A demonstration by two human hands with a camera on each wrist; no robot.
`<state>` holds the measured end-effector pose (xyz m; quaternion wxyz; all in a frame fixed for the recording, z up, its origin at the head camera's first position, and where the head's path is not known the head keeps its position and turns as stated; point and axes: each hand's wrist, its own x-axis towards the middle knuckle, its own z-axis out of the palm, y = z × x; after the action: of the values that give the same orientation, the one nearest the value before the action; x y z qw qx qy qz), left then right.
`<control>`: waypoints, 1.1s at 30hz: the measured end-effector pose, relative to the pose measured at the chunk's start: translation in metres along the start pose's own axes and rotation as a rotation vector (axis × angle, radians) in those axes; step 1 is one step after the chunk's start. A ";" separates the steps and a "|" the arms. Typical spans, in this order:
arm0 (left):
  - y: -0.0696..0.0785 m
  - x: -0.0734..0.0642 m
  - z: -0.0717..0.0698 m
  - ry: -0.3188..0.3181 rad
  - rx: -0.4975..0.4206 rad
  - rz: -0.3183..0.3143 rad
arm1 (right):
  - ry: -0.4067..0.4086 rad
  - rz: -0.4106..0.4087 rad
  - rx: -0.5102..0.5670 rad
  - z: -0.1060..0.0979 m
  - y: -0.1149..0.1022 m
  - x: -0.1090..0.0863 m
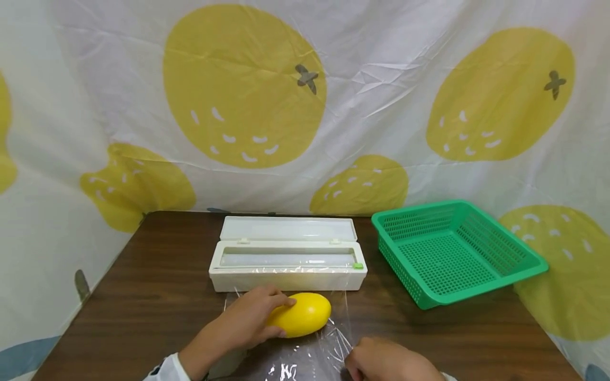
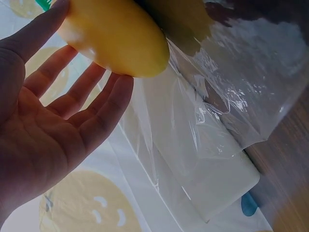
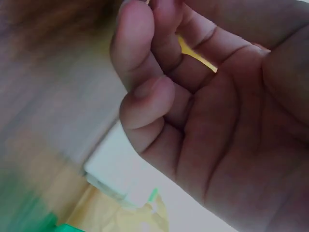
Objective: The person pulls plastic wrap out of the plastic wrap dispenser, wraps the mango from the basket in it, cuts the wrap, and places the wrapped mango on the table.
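Observation:
My left hand (image 1: 254,317) grips a smooth yellow mango (image 1: 305,315) by its left end, with thumb and fingers on opposite sides in the left wrist view. Under the mango, a sheet of clear cling film (image 1: 286,365) stretches toward me from a white cling film dispenser (image 1: 288,280). Its lid stands open at the back, showing the roll inside. At the film's right edge, my right hand (image 1: 388,362) has its fingers curled and pinches the film, which creases toward the fingertips. In the right wrist view the fingertips are partly cut off at the top.
A green plastic basket (image 1: 481,288) stands right of the dispenser, at the back right of the dark wooden table (image 1: 157,275). A small green slider (image 1: 358,265) sits at the dispenser's right end. Behind the table hangs a fruit-print curtain (image 1: 371,106).

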<state>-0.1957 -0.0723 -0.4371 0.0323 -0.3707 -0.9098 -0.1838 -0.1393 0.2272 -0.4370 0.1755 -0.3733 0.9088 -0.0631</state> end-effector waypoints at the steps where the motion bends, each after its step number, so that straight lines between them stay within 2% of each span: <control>1: 0.000 0.000 0.000 -0.003 -0.002 -0.002 | 0.001 -0.004 -0.004 -0.002 0.000 -0.001; 4: 0.000 0.000 0.000 -0.012 -0.006 -0.005 | 0.000 0.004 0.005 -0.012 -0.005 -0.004; 6: -0.001 0.000 0.000 -0.017 -0.012 -0.008 | -0.010 0.053 0.047 -0.023 -0.012 -0.007; 10: -0.002 0.000 -0.001 -0.020 -0.021 -0.004 | -0.006 0.079 0.102 -0.041 -0.020 -0.011; 18: -0.002 -0.001 -0.004 -0.016 -0.017 0.002 | 0.188 -0.004 0.033 -0.073 -0.033 -0.012; 25: -0.003 0.000 -0.005 -0.020 -0.022 0.004 | 0.301 -0.064 -0.054 -0.097 -0.037 0.010; 33: -0.002 0.002 -0.003 -0.019 -0.048 0.002 | 0.329 -0.021 -0.063 -0.108 -0.034 0.047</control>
<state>-0.1986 -0.0739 -0.4348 0.0150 -0.3739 -0.9050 -0.2021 -0.1869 0.1682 -0.3411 0.0116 -0.3727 0.9228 -0.0967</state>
